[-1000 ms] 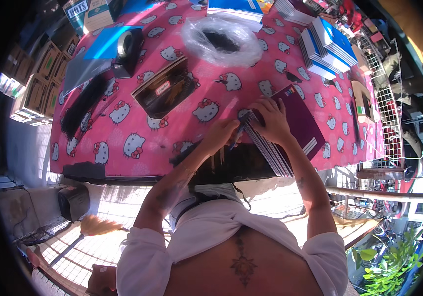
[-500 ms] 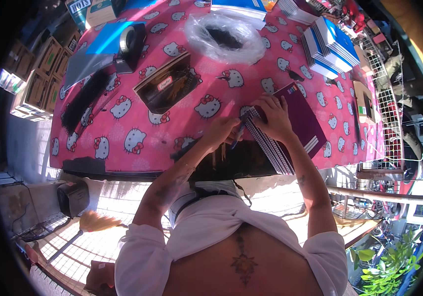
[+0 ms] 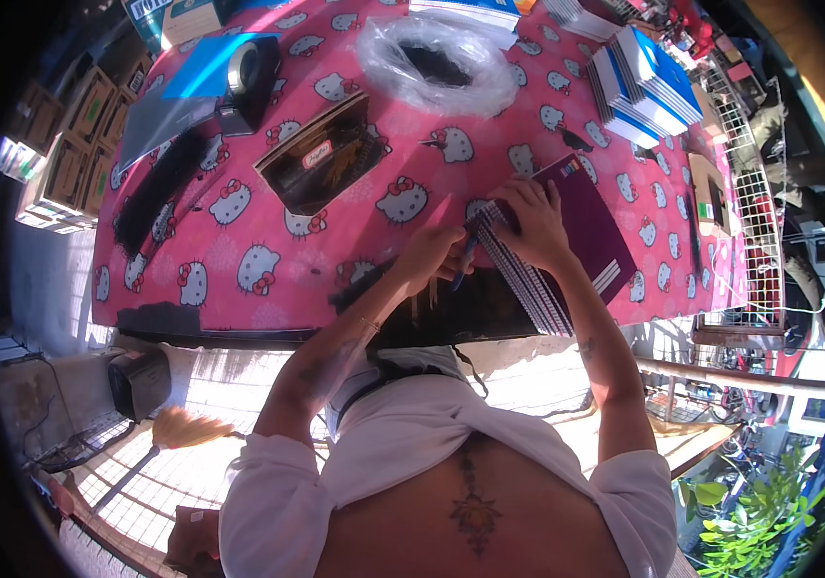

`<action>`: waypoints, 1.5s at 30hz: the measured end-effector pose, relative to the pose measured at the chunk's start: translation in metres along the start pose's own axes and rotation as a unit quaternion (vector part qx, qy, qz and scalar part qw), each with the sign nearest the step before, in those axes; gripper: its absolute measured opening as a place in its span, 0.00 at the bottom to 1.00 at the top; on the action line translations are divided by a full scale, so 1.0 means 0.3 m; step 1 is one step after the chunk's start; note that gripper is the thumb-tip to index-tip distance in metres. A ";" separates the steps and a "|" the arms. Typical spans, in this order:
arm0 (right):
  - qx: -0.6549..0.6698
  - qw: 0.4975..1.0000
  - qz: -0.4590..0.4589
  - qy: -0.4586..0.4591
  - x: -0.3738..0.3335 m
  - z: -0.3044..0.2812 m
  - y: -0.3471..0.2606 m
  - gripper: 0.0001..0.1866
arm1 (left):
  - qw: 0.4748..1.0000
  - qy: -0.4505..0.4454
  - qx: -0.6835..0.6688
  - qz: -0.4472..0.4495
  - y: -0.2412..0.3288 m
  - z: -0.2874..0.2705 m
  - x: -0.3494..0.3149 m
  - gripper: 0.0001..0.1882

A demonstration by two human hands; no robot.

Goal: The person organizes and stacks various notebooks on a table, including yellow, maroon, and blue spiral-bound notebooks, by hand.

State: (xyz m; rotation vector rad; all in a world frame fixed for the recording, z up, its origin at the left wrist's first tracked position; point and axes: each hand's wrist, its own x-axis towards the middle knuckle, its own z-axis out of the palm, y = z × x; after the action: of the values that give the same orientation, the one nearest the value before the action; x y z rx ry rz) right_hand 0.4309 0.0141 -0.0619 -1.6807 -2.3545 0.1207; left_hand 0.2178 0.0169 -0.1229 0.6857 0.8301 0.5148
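Note:
A stack of purple notebooks (image 3: 593, 217) lies tilted at the table's near right, with spiral-bound edges facing left. My right hand (image 3: 532, 220) rests over its upper left corner, fingers bent and thumb by the coil, holding the top notebook. At that same corner my left hand (image 3: 434, 256) is closed around a slim blue-handled tool (image 3: 466, 260), whose tip meets the spiral edge. The fingers hide part of the tool, so its exact kind cannot be told. Beyond my left hand stands an open brown box (image 3: 321, 159) with dark thin pieces inside.
The table has a pink patterned cloth (image 3: 258, 268). On it are a tape dispenser (image 3: 248, 82), black thin strands (image 3: 164, 188), a coil of clear plastic wrap (image 3: 383, 67), and blue-white notebook stacks (image 3: 639, 91). Cartons (image 3: 65, 154) stand left; a broom (image 3: 186, 429) lies behind on the floor.
The view has shifted slightly, so the table items sit a little further left. Both hands stay at the notebook's spiral corner, with the tool still in my left hand.

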 end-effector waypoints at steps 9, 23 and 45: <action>-0.013 1.000 0.007 -0.016 -0.001 0.003 0.006 0.26 | 0.727 0.148 0.543 0.392 -0.032 -0.008 0.008 0.18; -0.006 1.000 0.003 -0.009 0.005 0.001 0.004 0.26 | 0.941 0.029 0.318 0.109 -0.010 -0.038 0.014 0.17; -0.003 1.000 -0.004 -0.008 0.003 0.004 -0.002 0.26 | 0.971 0.015 0.218 0.099 -0.077 -0.070 0.058 0.16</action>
State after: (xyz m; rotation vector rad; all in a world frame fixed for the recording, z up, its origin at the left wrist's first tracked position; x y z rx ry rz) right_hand 0.4296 0.0147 -0.0629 -1.6789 -2.3739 0.1266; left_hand 0.2144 0.0198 -0.1584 1.1767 0.9172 0.5276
